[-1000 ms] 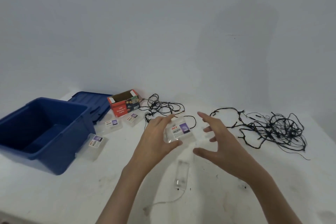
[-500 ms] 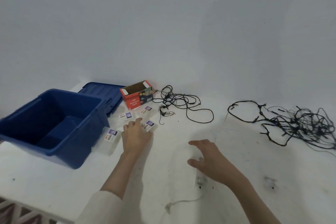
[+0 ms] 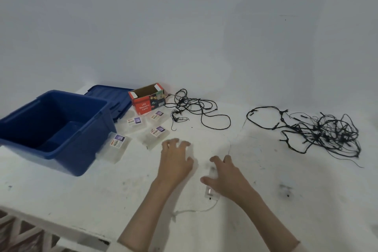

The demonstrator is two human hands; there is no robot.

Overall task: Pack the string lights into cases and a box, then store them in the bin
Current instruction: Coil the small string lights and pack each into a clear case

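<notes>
Fingers (image 3: 176, 143) of the left hand (image 3: 176, 162) are spread and empty above the tabletop (image 3: 61, 194). The right hand (image 3: 227, 178) covers a clear battery pack (image 3: 210, 191); its grip is hidden. Its thin wire (image 3: 194, 210) barely shows. Black string lights (image 3: 319, 131) lie far right.

A plain wall (image 3: 184, 26), pale grey-blue and bare, fills the upper half of the view. Soft shadows fall across it, a darker patch lying toward its right side. Below the wall stands a white table (image 3: 286, 180), its back edge meeting the wall's foot. The tabletop is scuffed, with dark smudges and specks scattered over it, the heaviest toward the table's right side. At the table's near left corner, a patterned floor (image 3: 18, 235) of brownish and pale shapes shows below the edge. Light is even and dim.
</notes>
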